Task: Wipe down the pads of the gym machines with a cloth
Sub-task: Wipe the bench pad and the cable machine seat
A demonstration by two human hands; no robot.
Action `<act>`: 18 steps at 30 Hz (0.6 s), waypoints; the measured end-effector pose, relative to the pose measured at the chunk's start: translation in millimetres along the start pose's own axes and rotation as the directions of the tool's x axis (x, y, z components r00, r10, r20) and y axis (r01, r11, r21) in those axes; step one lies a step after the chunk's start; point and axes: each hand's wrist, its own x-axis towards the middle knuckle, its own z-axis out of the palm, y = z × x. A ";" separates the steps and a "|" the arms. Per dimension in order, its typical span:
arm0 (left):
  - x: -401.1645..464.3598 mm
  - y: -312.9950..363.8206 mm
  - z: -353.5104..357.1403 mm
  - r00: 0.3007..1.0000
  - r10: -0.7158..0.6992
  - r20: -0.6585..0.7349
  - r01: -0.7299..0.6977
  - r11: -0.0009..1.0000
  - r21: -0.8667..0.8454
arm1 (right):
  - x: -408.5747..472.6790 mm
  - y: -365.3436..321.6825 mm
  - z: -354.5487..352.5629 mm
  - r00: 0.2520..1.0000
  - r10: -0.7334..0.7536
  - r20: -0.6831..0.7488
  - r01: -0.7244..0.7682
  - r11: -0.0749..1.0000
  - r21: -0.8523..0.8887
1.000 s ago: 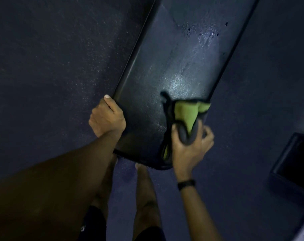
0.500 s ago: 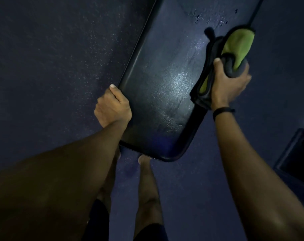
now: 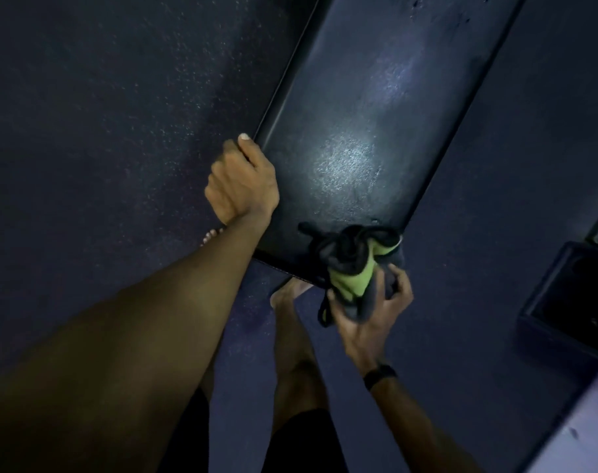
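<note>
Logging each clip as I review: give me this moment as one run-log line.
step: wiping bench pad | left hand: grips pad's left edge | right hand: holds green-grey cloth at pad's near corner | floor: dark, speckled

Floor (image 3: 103,131): dark, fine pale speckles, fills the left side and the strip at right.
Box (image 3: 570,302): dark, open-topped, at right edge, on the floor; contents not discernible.
Pale surface (image 3: 584,435): bottom right corner, just below the box; identity unclear.
Wristband (image 3: 379,375): black, narrow.
Shorts (image 3: 301,442): dark, bottom edge.
</note>
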 end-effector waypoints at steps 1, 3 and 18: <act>0.4 -1.2 -1.5 1.000 -0.007 0.021 0.007 0.999 -0.033 | -4.7 5.3 -0.2 0.993 -0.106 0.045 0.110 0.991 -0.077; 2.1 -8.2 -5.0 0.996 -0.030 0.084 0.043 0.987 -0.157 | -3.3 11.0 4.2 0.962 -0.245 0.123 0.267 0.941 -0.208; 49.6 -76.5 -52.7 0.923 -0.145 0.355 0.327 0.781 -0.532 | 46.3 -104.6 67.9 0.742 -0.560 0.367 0.669 0.639 -0.379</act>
